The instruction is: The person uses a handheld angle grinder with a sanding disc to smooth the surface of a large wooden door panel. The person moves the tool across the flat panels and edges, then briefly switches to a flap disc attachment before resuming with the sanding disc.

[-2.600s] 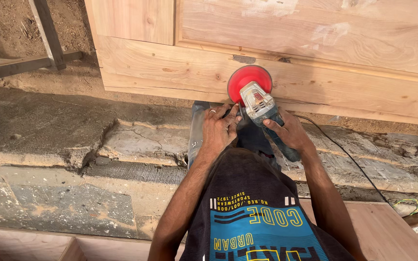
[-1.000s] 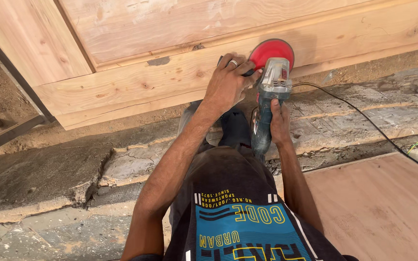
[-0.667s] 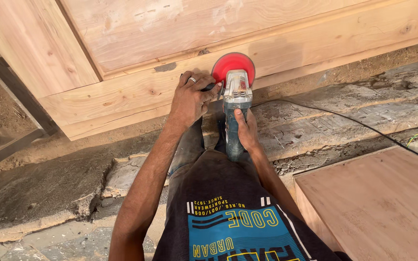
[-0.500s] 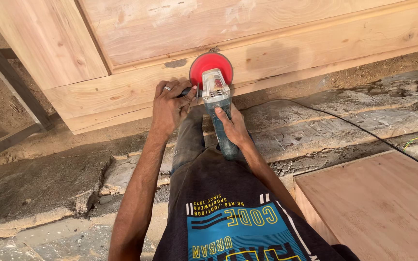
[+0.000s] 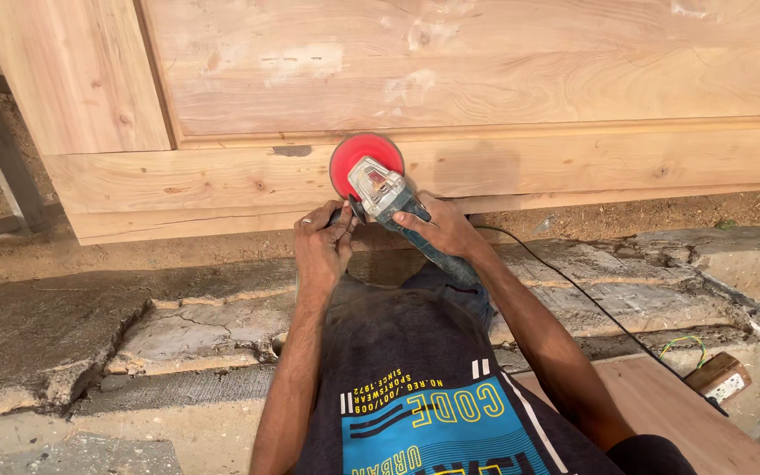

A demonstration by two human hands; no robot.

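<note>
Both hands' fingers wrapped round grinder [image 5: 395, 204], left hand [image 5: 324, 246], right hand [image 5: 440, 230]; round red disc [image 5: 361, 157] against pale grainy door [image 5: 485, 79]

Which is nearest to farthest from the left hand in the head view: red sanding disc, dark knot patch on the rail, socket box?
1. Red sanding disc, just up-right of the left hand.
2. Dark knot patch, above on the rail.
3. Socket box, far right.

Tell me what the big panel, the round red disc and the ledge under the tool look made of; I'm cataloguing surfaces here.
Panel: pale bare wood, apparently unfinished, with visible grain, knots and lighter filler-like patches.
Red disc: probably an abrasive or rubber backing pad, matte, mounted on the grinder, whose head looks like grey metal.
Ledge: rough stone or concrete, cracked, dusty and layered.
</note>
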